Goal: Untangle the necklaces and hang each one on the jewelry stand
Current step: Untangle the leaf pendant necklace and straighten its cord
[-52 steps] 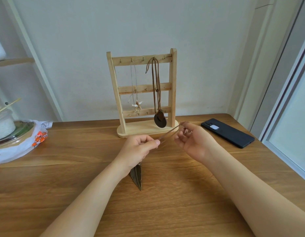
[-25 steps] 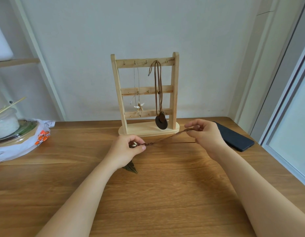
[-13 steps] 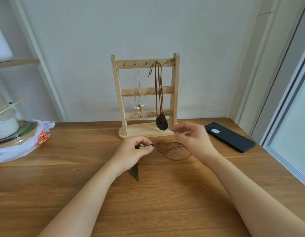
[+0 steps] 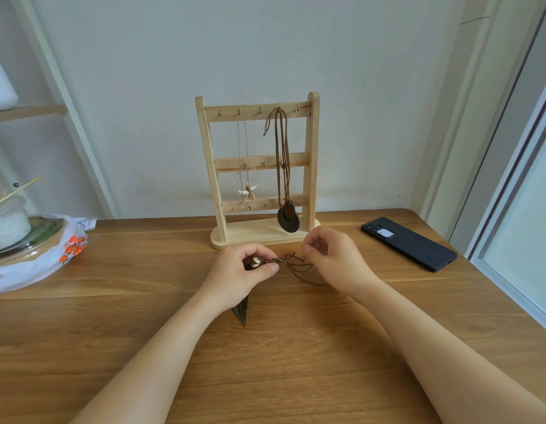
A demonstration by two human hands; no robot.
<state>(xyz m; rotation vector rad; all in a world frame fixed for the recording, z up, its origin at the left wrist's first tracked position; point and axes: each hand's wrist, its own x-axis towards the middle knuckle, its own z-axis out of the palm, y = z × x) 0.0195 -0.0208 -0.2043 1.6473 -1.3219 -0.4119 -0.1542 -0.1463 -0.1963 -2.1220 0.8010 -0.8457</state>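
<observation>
A wooden jewelry stand stands at the back of the table. On its top bar hang a thin necklace with a starfish charm and a brown cord necklace with a dark round pendant. Just in front of the stand, my left hand pinches the beaded end of a brown cord necklace; its dark feather pendant hangs below that hand. My right hand pinches the cord close by, and slack loops of cord droop beneath it onto the table.
A black phone lies on the wooden table to the right of the stand. At the left edge sit a plastic bag with a lidded bowl and a glass jar. A window frame runs along the right.
My right hand has come in close to the left one, so the cord that was stretched taut now sags in small loops. The left hand has kept its pinch on the beaded end.
</observation>
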